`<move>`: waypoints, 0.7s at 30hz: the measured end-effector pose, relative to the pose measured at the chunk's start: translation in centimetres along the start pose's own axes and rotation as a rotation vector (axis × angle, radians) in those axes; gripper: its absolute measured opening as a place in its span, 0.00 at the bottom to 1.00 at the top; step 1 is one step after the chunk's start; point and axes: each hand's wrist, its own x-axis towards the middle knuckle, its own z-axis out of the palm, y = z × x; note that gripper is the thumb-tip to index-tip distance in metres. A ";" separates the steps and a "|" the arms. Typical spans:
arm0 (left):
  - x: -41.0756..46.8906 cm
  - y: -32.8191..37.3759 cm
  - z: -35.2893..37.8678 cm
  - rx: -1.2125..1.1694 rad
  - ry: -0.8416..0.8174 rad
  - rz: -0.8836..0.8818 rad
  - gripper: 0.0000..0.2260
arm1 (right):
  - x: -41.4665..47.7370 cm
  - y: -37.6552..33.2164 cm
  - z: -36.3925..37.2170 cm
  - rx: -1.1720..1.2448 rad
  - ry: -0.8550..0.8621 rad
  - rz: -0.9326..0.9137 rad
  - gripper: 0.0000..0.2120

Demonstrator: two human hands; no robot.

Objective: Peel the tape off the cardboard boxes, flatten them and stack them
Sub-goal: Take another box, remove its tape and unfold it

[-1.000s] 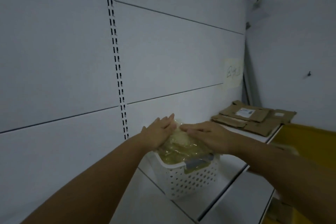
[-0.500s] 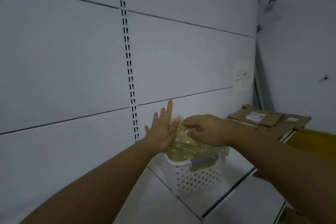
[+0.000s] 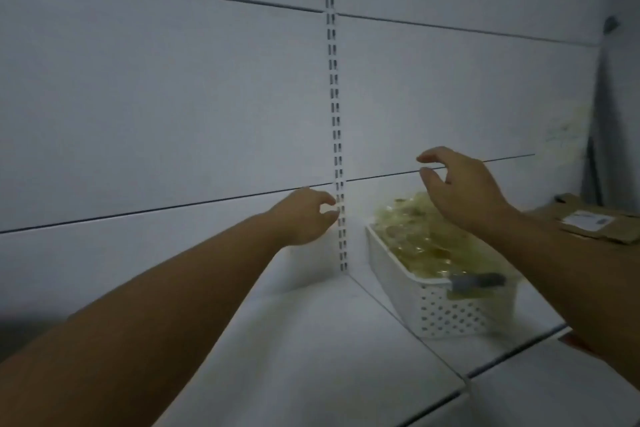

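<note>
A white perforated basket (image 3: 446, 312) stands on the white shelf (image 3: 311, 340), heaped with crumpled yellowish clear tape (image 3: 419, 243). My right hand (image 3: 460, 187) hovers above the tape heap with loosely curled fingers and holds nothing. My left hand (image 3: 304, 215) floats to the left of the basket, near the slotted upright, fingers loosely curled and empty. Flattened brown cardboard boxes (image 3: 595, 218) with a white label lie stacked at the far right of the shelf, partly hidden behind my right forearm.
A white panelled wall backs the shelf, with a slotted metal upright (image 3: 336, 114) running down its middle. The shelf's front edge (image 3: 512, 354) runs diagonally at lower right. A side wall closes off the right end.
Both hands lifted off the tape heap and drew apart: the left moved left of the basket, the right rose above it. The view swung left, pushing basket and cardboard rightward.
</note>
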 end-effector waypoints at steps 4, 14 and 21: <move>-4.3 -5.1 -6.9 0.254 0.020 -0.126 0.18 | 0.5 -8.5 4.9 0.050 -0.191 -0.300 0.12; -26.4 -19.5 -18.6 0.670 -0.034 -0.506 0.13 | -5.4 -29.0 17.5 0.172 -0.763 -0.602 0.19; -36.5 -23.2 -17.9 0.444 0.253 -0.472 0.13 | -8.9 -38.6 20.2 0.510 -0.886 -0.519 0.21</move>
